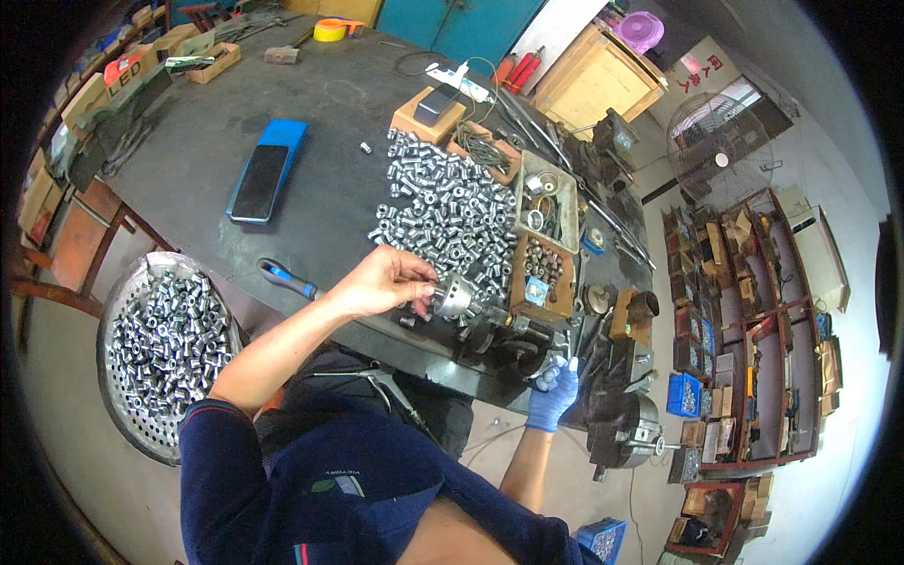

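My bare left hand (pixel 388 282) is pinched at the front of a drill chuck (pixel 454 298). A small metal part, mostly hidden by the fingers, is between them and the chuck's mouth. The chuck is part of a dark bench machine (pixel 513 337) at the table's near edge. Over on that machine's right side, my right hand (pixel 553 392) wears a blue glove. Its fingers are curled at a metal piece by the machine, and what they grip is unclear. Just beyond the chuck spreads a large heap of metal fittings (pixel 443 198).
A perforated metal basin (pixel 118 377) holds many fittings at left. On the table lie a phone on a blue box (pixel 264 179) and a tool with a dark handle (pixel 287 279). Parts boxes (pixel 543 278) and a vise (pixel 626 428) stand right; a fan (pixel 720 158) and shelves lie beyond.
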`<move>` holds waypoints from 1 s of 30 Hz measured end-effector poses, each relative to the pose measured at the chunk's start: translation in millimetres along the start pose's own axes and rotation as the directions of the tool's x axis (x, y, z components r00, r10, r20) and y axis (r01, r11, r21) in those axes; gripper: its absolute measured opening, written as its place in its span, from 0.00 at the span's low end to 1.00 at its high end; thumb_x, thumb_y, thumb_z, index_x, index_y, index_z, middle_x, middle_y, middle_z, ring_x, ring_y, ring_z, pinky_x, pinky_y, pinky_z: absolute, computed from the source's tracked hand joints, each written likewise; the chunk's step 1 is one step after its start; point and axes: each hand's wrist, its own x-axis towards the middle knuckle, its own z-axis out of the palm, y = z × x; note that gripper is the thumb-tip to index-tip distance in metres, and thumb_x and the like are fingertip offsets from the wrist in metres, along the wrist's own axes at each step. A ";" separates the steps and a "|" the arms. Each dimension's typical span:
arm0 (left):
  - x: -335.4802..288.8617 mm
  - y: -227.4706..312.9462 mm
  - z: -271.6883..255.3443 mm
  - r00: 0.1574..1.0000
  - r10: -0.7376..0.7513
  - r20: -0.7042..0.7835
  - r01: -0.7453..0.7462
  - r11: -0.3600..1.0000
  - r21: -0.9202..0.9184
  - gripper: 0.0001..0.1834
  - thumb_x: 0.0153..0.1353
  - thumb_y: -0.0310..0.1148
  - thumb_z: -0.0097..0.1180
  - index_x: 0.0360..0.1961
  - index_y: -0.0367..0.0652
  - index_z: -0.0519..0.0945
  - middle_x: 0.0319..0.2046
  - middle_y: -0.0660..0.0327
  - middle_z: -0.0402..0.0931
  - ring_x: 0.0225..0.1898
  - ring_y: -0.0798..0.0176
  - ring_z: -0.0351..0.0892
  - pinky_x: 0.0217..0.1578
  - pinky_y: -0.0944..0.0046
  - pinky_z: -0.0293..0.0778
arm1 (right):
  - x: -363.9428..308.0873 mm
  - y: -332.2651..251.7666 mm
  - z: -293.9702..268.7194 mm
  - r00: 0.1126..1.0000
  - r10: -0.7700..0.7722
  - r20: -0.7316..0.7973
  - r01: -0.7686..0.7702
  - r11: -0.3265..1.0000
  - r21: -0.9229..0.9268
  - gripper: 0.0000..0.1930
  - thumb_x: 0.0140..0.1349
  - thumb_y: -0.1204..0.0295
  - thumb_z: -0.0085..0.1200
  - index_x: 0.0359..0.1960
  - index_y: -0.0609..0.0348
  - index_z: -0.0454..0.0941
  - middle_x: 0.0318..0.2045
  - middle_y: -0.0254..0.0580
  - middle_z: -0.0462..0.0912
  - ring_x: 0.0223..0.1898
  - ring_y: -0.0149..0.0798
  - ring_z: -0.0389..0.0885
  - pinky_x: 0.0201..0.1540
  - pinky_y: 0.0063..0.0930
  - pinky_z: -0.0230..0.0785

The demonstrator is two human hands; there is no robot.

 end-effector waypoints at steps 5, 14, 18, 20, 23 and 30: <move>6.6 7.1 0.2 0.997 0.041 0.063 -0.047 0.994 0.099 0.10 0.52 0.15 0.50 0.38 0.30 0.74 0.29 0.58 0.76 0.31 0.67 0.77 0.34 0.70 0.73 | -14.6 -17.3 0.1 0.999 -0.001 0.047 0.003 0.999 -0.040 0.17 0.59 0.59 0.49 0.28 0.63 0.75 0.11 0.33 0.70 0.08 0.24 0.61 0.09 0.16 0.53; 3.2 7.6 0.9 0.999 0.033 0.039 -0.039 0.987 0.155 0.13 0.49 0.15 0.54 0.38 0.31 0.75 0.33 0.59 0.76 0.36 0.67 0.76 0.40 0.68 0.72 | -5.8 -66.3 39.3 0.950 -0.104 0.293 0.101 0.995 0.026 0.22 0.63 0.57 0.42 0.31 0.67 0.75 0.09 0.34 0.66 0.07 0.24 0.56 0.08 0.17 0.50; 1.4 9.6 4.7 0.988 0.151 0.031 -0.153 0.927 0.343 0.12 0.48 0.17 0.54 0.37 0.34 0.75 0.31 0.58 0.78 0.34 0.67 0.77 0.37 0.68 0.72 | 37.8 -73.5 56.0 0.939 -0.020 0.344 -0.038 0.986 0.162 0.25 0.62 0.51 0.40 0.29 0.66 0.74 0.07 0.29 0.60 0.06 0.24 0.51 0.07 0.16 0.46; -0.3 12.7 5.9 0.971 0.233 0.047 -0.225 0.839 0.496 0.12 0.47 0.18 0.55 0.36 0.34 0.76 0.30 0.57 0.78 0.33 0.68 0.78 0.36 0.68 0.72 | 64.3 -66.6 54.3 0.880 0.082 0.468 -0.252 0.916 0.312 0.26 0.61 0.50 0.41 0.29 0.66 0.74 0.07 0.28 0.59 0.06 0.24 0.51 0.08 0.17 0.49; 0.9 5.6 6.9 0.964 0.264 0.005 -0.229 0.825 0.517 0.13 0.44 0.19 0.58 0.34 0.35 0.77 0.29 0.57 0.78 0.33 0.66 0.78 0.36 0.68 0.72 | 102.6 -41.8 32.8 0.873 0.132 0.470 -0.352 0.837 0.419 0.24 0.60 0.51 0.43 0.31 0.66 0.74 0.09 0.29 0.62 0.08 0.24 0.53 0.08 0.17 0.50; 6.6 0.1 11.7 0.979 0.202 -0.037 -0.177 0.923 0.341 0.10 0.49 0.20 0.57 0.35 0.33 0.77 0.28 0.58 0.78 0.31 0.68 0.77 0.34 0.68 0.73 | 98.3 15.2 -9.4 0.971 -0.231 -0.066 0.200 0.930 -0.309 0.19 0.58 0.53 0.48 0.23 0.57 0.75 0.11 0.28 0.67 0.09 0.24 0.60 0.11 0.15 0.49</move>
